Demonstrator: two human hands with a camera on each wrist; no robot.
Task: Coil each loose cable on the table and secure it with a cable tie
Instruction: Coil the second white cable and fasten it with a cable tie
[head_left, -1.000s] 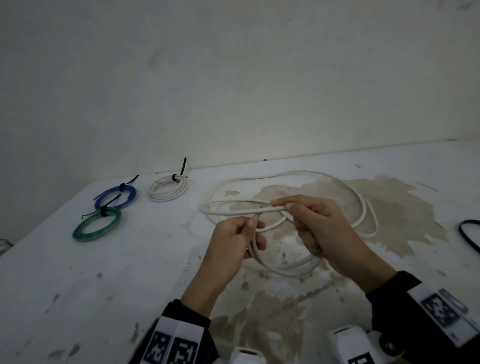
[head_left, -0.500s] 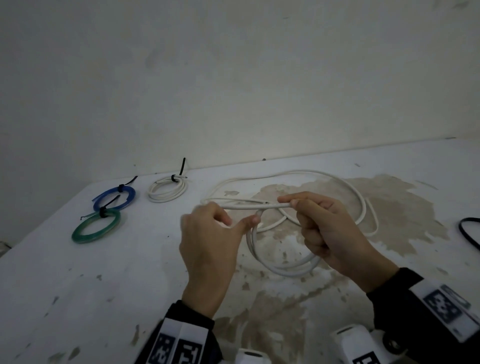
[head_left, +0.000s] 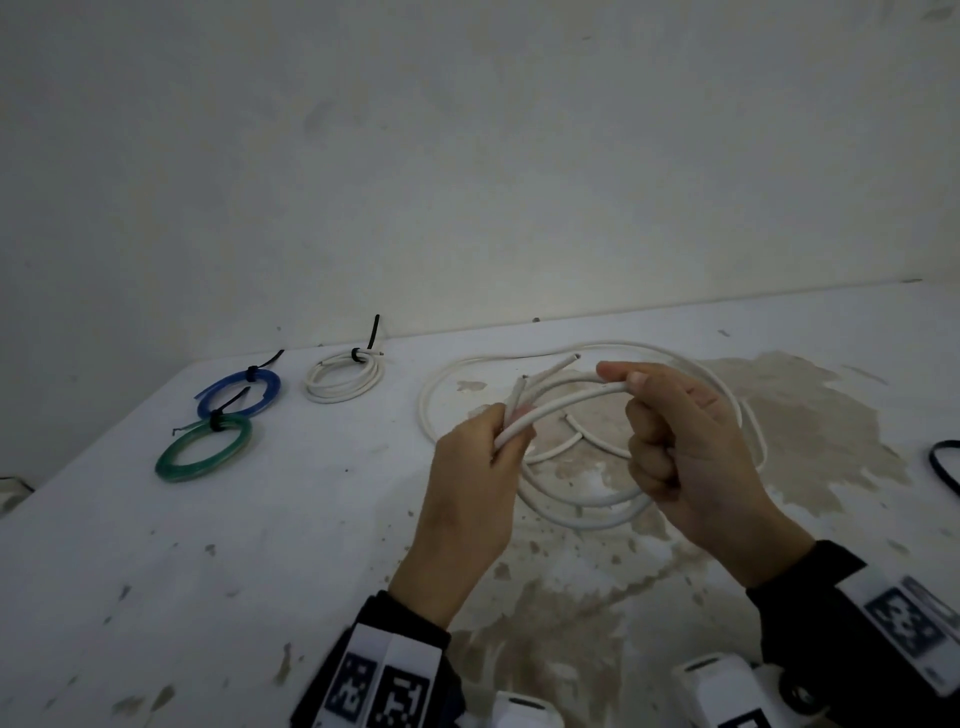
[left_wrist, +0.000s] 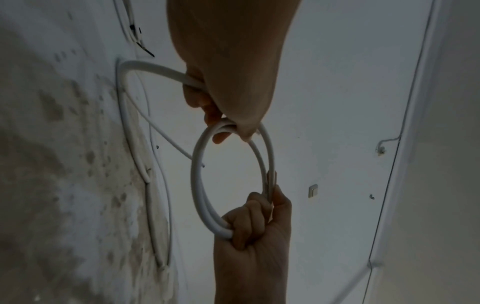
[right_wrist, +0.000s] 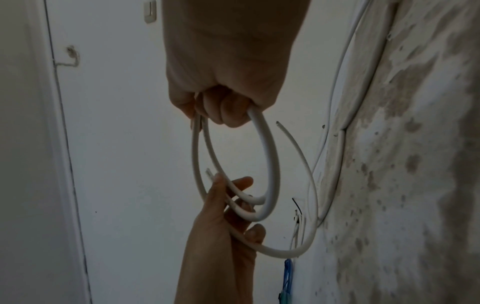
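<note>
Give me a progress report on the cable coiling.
Done: blue coil, green coil and small white coil lie tied. In hand: left hand and right hand hold loops of the long white cable, part still on the table, untied. Left: a black cable at the right edge.

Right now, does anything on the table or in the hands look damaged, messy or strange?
Yes. The white table top has large brown patches where its coating looks worn off, mostly under the loose white round cable. That cable is only partly coiled: two cut ends stick out above the left hand.
</note>
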